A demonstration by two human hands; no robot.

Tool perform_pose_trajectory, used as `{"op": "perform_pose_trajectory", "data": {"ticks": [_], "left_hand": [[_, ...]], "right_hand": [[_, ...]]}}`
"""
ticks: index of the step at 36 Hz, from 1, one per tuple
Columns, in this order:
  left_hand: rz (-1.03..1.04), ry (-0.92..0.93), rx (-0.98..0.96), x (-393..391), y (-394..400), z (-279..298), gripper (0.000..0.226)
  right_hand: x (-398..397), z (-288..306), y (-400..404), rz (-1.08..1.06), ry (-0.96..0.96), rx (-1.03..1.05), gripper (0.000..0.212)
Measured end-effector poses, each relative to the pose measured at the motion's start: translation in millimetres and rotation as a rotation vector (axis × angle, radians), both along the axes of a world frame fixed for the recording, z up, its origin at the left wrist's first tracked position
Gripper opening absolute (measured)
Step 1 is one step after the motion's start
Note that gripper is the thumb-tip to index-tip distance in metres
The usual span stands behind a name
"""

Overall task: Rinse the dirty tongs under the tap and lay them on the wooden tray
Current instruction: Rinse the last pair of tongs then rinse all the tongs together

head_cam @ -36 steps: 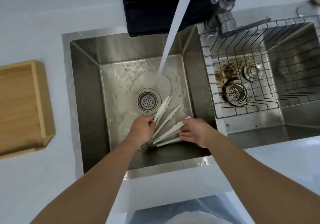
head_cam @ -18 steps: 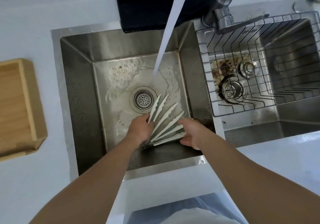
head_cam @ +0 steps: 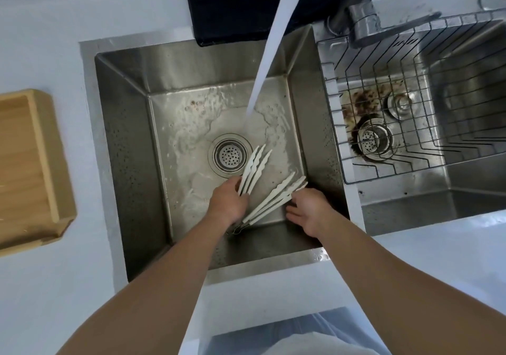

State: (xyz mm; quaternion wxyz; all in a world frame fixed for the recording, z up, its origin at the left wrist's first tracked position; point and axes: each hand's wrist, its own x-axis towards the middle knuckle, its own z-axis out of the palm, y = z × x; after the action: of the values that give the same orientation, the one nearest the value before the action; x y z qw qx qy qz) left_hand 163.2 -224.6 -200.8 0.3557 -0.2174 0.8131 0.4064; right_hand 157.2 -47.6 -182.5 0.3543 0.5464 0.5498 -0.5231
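White tongs (head_cam: 269, 193) are low in the left sink basin (head_cam: 131, 146), near-right of the drain (head_cam: 229, 155), fanned into two bunches: one pointing far toward the drain, one angled far-right. Our left hand (head_cam: 227, 204) has its grip closed around the drain-side bunch near the hinge end. Our right hand (head_cam: 309, 212) sits at the right bunch with its grip apart, fingers (head_cam: 294, 216) spread and touching the arms, not clamped. Water stream (head_cam: 269, 53) drops from the tap (head_cam: 353, 12) at far right and lands on the basin floor just far of the tong tips; we can't tell whether it hits them. Foam and a few specks on the basin floor. Wooden tray (head_cam: 35, 162) sits on the bench (head_cam: 41, 39) well to the left of the sink, apart from the tongs. Right basin holds a wire rack (head_cam: 410, 94), with brown grime around its strainer (head_cam: 373, 139). Dark cloth (head_cam: 232, 6) lies on the bench at the far edge of the left basin.
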Motion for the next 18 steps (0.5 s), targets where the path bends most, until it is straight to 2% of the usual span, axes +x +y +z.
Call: {"op": "perform_pose_trajectory", "data": {"ticks": [5, 13, 18], "left_hand": [[0.01, 0.01, -0.043, -0.9, 6.4, -2.7, 0.042], [0.024, 0.019, -0.099, -8.7, 18.8, -1.3, 0.031], [-0.002, 0.02, -0.133, -12.4, 24.7, 0.0, 0.04]], "right_hand": [[0.6, -4.4, -4.7, -0.023, -0.021, -0.045, 0.038], [0.4, -10.8, -10.0, -0.056, -0.01, -0.1, 0.033], [2.3, -12.3, -13.8, -0.041, 0.03, -0.125, 0.035]]}}
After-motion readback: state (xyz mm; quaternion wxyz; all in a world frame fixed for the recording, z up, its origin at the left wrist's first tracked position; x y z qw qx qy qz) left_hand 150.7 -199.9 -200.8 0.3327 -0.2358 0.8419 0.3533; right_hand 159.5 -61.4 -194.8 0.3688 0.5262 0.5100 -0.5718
